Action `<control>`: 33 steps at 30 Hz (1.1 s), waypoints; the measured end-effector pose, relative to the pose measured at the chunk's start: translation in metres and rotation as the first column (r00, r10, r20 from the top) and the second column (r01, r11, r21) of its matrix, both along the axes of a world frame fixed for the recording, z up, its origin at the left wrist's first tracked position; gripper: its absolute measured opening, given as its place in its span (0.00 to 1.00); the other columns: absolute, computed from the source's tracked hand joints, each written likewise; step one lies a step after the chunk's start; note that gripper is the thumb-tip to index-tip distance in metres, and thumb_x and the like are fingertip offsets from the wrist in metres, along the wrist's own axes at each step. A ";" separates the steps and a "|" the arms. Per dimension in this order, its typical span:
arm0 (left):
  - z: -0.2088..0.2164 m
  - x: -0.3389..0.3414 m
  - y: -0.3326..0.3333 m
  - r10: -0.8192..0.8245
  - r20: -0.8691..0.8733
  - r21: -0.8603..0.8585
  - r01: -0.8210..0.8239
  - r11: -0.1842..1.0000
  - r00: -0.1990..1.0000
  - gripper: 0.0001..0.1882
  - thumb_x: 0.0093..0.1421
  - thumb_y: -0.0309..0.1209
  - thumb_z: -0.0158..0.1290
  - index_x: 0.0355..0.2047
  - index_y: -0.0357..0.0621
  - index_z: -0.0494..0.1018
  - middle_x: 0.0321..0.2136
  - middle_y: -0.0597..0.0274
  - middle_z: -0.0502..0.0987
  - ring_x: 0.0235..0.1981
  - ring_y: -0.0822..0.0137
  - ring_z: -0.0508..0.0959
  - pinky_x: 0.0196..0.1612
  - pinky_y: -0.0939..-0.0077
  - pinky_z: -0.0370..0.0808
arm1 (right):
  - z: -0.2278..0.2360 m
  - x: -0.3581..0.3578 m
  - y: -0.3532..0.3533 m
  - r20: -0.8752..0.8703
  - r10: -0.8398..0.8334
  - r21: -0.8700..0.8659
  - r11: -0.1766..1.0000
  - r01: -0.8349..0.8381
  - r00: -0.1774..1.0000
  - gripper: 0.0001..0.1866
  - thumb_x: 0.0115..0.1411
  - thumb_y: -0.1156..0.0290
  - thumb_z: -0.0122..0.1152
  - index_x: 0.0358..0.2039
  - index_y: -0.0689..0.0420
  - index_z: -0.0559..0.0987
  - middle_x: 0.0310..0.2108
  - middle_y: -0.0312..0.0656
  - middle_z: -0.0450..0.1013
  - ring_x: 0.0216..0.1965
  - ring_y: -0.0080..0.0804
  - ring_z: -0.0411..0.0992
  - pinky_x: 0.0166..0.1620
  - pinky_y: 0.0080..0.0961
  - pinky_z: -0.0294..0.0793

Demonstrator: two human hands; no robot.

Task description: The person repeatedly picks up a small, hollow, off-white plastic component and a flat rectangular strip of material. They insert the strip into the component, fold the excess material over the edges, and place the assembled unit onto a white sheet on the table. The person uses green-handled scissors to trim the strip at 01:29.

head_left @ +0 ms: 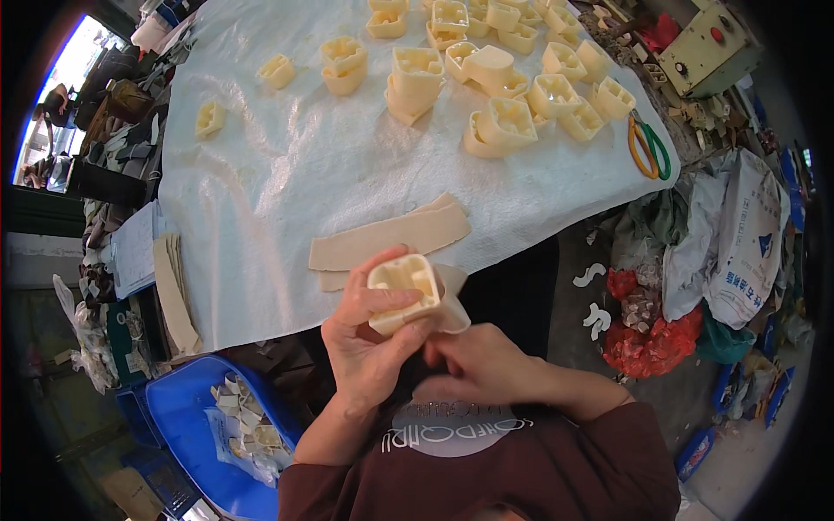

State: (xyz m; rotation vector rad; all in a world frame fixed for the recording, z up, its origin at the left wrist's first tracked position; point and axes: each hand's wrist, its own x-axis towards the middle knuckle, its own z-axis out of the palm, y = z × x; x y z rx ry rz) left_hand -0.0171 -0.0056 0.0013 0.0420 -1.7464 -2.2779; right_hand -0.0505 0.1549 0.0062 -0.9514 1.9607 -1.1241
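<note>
My left hand [369,334] grips a hollow cream plastic block [380,284], shaped like a shoe heel, with its ribbed open side up. My thumb and fingers press against its walls. A pale beige strip [454,304] stands out from the block's right side and curves downward. Just below this strip is my right hand [478,365], fingers curled and partly blurred; whatever is between them is hidden. Beyond my hands, flat beige strips [391,236] lie overlapping on the white-covered table [252,191].
Several similar cream blocks [508,123] are grouped, some stacked, on the table's far side. Orange-and-green-handled scissors [647,148] lie at the right edge. A blue bin [187,417] with scraps stands lower left. Bags [730,234] crowd the floor at right.
</note>
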 end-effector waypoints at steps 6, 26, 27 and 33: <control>-0.005 -0.001 0.000 -0.161 -0.022 0.173 0.162 0.971 0.987 0.14 0.42 0.23 0.65 0.31 0.42 0.77 0.52 0.42 0.64 0.52 0.56 0.69 0.52 0.65 0.68 | -0.029 0.005 -0.016 0.744 -0.111 -0.487 0.584 0.649 0.659 0.46 0.39 0.71 0.71 0.58 0.58 0.56 0.55 0.41 0.55 0.54 0.31 0.58 0.49 0.29 0.66; -0.020 0.005 -0.004 -0.301 -0.092 0.233 0.315 0.920 0.949 0.11 0.40 0.30 0.67 0.25 0.44 0.79 0.55 0.37 0.61 0.55 0.49 0.66 0.55 0.61 0.64 | -0.023 -0.017 -0.001 0.862 -0.057 -0.411 0.504 0.760 0.504 0.14 0.56 0.68 0.60 0.42 0.60 0.73 0.37 0.36 0.73 0.40 0.23 0.70 0.44 0.23 0.69; -0.022 0.005 -0.003 -0.298 -0.091 0.237 0.312 0.920 0.950 0.11 0.40 0.32 0.67 0.25 0.44 0.79 0.55 0.37 0.61 0.56 0.49 0.64 0.55 0.60 0.63 | -0.024 -0.018 -0.001 0.863 -0.043 -0.418 0.500 0.758 0.504 0.15 0.57 0.69 0.59 0.44 0.60 0.73 0.38 0.36 0.73 0.41 0.23 0.70 0.45 0.23 0.70; -0.021 -0.003 0.001 -0.235 -0.130 -0.140 0.217 0.966 0.963 0.18 0.40 0.39 0.68 0.23 0.45 0.72 0.61 0.38 0.51 0.62 0.50 0.54 0.57 0.61 0.58 | -0.024 -0.024 0.004 0.680 -0.230 -0.468 0.595 0.653 0.696 0.15 0.58 0.72 0.58 0.45 0.63 0.73 0.40 0.38 0.73 0.41 0.23 0.71 0.45 0.23 0.71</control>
